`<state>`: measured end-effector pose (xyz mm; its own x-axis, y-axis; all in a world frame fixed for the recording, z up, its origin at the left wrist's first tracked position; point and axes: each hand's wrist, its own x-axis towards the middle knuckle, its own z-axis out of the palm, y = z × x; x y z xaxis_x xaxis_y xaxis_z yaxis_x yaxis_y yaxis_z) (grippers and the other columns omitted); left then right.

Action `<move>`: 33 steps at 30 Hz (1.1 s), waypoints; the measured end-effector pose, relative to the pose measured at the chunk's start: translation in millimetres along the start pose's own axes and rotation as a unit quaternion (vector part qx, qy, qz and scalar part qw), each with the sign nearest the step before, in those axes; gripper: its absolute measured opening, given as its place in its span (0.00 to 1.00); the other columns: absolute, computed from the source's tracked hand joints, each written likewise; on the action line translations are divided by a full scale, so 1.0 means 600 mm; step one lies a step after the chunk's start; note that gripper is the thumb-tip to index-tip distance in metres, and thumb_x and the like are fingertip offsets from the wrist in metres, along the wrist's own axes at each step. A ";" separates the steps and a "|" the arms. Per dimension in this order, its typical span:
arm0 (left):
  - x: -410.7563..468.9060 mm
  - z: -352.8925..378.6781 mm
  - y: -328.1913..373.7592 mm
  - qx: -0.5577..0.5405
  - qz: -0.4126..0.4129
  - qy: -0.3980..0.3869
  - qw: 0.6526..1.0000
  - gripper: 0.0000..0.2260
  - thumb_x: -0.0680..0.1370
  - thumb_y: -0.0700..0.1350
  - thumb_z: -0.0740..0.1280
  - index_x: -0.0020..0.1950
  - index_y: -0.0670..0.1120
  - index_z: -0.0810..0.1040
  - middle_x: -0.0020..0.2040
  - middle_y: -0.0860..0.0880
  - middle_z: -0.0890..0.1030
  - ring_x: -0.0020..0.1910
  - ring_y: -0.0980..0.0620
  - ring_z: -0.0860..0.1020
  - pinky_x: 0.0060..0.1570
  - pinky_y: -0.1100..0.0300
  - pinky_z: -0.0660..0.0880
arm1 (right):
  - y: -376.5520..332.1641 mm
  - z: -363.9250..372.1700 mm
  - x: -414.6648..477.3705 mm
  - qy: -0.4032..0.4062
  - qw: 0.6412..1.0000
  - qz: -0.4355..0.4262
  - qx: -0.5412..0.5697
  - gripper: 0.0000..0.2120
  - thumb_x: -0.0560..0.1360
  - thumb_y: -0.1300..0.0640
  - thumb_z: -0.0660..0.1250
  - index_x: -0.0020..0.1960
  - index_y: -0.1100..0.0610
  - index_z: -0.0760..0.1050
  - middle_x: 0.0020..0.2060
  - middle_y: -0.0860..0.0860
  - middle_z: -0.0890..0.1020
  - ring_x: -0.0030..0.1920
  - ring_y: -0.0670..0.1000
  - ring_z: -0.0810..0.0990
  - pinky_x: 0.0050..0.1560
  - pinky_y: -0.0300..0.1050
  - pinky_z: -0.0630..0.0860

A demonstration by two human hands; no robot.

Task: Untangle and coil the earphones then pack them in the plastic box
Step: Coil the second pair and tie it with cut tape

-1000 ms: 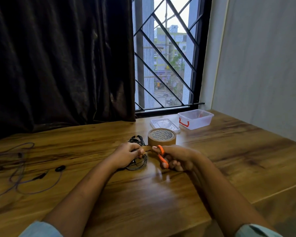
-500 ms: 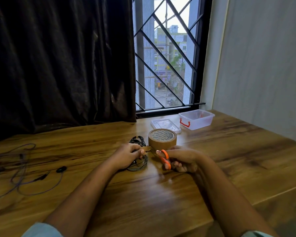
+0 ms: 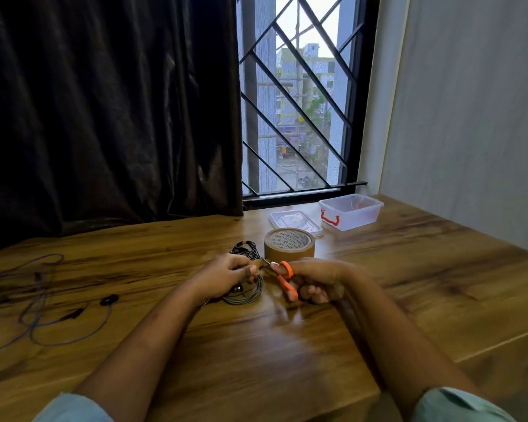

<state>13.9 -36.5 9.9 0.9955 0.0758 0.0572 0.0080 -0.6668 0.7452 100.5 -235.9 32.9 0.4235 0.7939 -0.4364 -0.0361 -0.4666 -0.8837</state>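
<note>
A coiled black earphone cable (image 3: 247, 295) lies on the wooden table (image 3: 287, 345) under my left hand (image 3: 226, 274), which holds it and pinches the free end of the brown tape. My right hand (image 3: 314, 281) grips orange-handled scissors (image 3: 287, 281), their blades pointing at the tape strip between my hands. The brown tape roll (image 3: 289, 245) stands just behind. A second black coil (image 3: 245, 249) sits left of the roll. The open clear plastic box (image 3: 351, 211) with a red latch stands at the back right, its lid (image 3: 294, 222) beside it.
Loose purple-black earphones (image 3: 40, 303) sprawl over the table's left side, one earbud (image 3: 109, 300) lying apart. A dark curtain and a barred window stand behind the table. A white wall runs along the right. The table's near edge steps down at the right.
My right hand has shifted the scissors slightly, bringing the blades up to the tape strip held by my left hand. My left hand stays on the coil.
</note>
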 end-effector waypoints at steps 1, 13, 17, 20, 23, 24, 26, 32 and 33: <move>0.000 0.000 -0.001 -0.001 0.001 -0.001 1.000 0.11 0.80 0.51 0.61 0.42 0.50 0.79 0.35 0.53 0.76 0.31 0.54 0.68 0.33 0.60 0.65 | 0.000 -0.001 0.001 -0.001 1.000 -0.003 -0.003 0.20 0.65 0.39 0.67 0.39 0.56 0.72 0.28 0.49 0.79 0.18 0.41 0.65 0.17 0.29 0.61; -0.001 -0.002 0.003 -0.009 0.008 0.003 1.000 0.11 0.80 0.50 0.60 0.43 0.48 0.78 0.35 0.54 0.75 0.31 0.59 0.70 0.34 0.62 0.67 | -0.001 -0.001 0.003 -0.014 1.000 0.013 -0.016 0.20 0.65 0.39 0.67 0.38 0.57 0.72 0.27 0.49 0.80 0.18 0.41 0.65 0.17 0.29 0.61; 0.000 -0.003 0.000 -0.003 0.006 -0.007 1.000 0.10 0.80 0.50 0.61 0.42 0.50 0.78 0.35 0.54 0.74 0.32 0.56 0.69 0.34 0.61 0.66 | -0.004 0.002 0.008 -0.008 1.000 0.009 -0.019 0.21 0.66 0.37 0.66 0.40 0.56 0.73 0.28 0.50 0.80 0.18 0.41 0.65 0.17 0.29 0.61; 0.001 -0.004 -0.003 -0.013 0.003 -0.010 1.000 0.11 0.80 0.51 0.61 0.42 0.50 0.78 0.35 0.52 0.74 0.33 0.54 0.69 0.35 0.59 0.66 | -0.003 0.004 0.008 -0.003 1.000 0.002 -0.013 0.21 0.68 0.37 0.64 0.40 0.55 0.75 0.29 0.50 0.80 0.19 0.41 0.65 0.17 0.29 0.60; -0.001 -0.003 0.001 -0.020 0.001 -0.011 1.000 0.11 0.80 0.51 0.61 0.42 0.49 0.77 0.34 0.53 0.73 0.28 0.58 0.66 0.29 0.64 0.64 | -0.001 0.002 0.006 -0.004 1.000 -0.007 -0.005 0.19 0.69 0.37 0.64 0.41 0.54 0.77 0.29 0.50 0.80 0.19 0.41 0.66 0.17 0.29 0.60; -0.001 -0.003 0.001 -0.021 -0.001 -0.011 1.000 0.11 0.80 0.51 0.60 0.43 0.49 0.77 0.33 0.53 0.73 0.27 0.58 0.66 0.28 0.65 0.63 | 0.000 0.001 0.006 -0.006 1.000 -0.009 -0.005 0.21 0.68 0.37 0.64 0.42 0.55 0.76 0.30 0.50 0.80 0.19 0.41 0.66 0.17 0.29 0.61; -0.001 -0.004 0.003 -0.018 -0.002 -0.007 1.000 0.11 0.80 0.51 0.60 0.43 0.49 0.77 0.33 0.53 0.72 0.27 0.58 0.66 0.28 0.64 0.63 | 0.002 -0.001 0.006 -0.009 1.000 -0.016 -0.002 0.22 0.68 0.37 0.64 0.44 0.56 0.73 0.30 0.50 0.80 0.19 0.41 0.66 0.17 0.29 0.61; -0.002 -0.003 0.002 -0.014 -0.005 -0.006 1.000 0.11 0.80 0.52 0.60 0.43 0.49 0.77 0.35 0.52 0.73 0.28 0.57 0.67 0.29 0.63 0.64 | 0.004 0.000 0.000 -0.007 0.999 -0.046 -0.011 0.19 0.68 0.39 0.65 0.45 0.55 0.70 0.31 0.49 0.80 0.20 0.40 0.65 0.17 0.29 0.60; -0.001 -0.003 0.002 -0.012 -0.008 -0.005 1.000 0.11 0.80 0.51 0.60 0.43 0.49 0.77 0.35 0.52 0.73 0.28 0.57 0.67 0.28 0.65 0.64 | 0.005 0.000 0.000 -0.010 0.999 -0.049 -0.014 0.19 0.68 0.40 0.65 0.46 0.55 0.69 0.31 0.49 0.79 0.20 0.40 0.65 0.17 0.29 0.60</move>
<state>13.0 -35.7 12.0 0.9961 0.0785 0.0391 0.0211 -0.6473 0.7619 100.2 -237.4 30.4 0.4048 0.8440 -0.3519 0.0299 -0.3968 -0.9174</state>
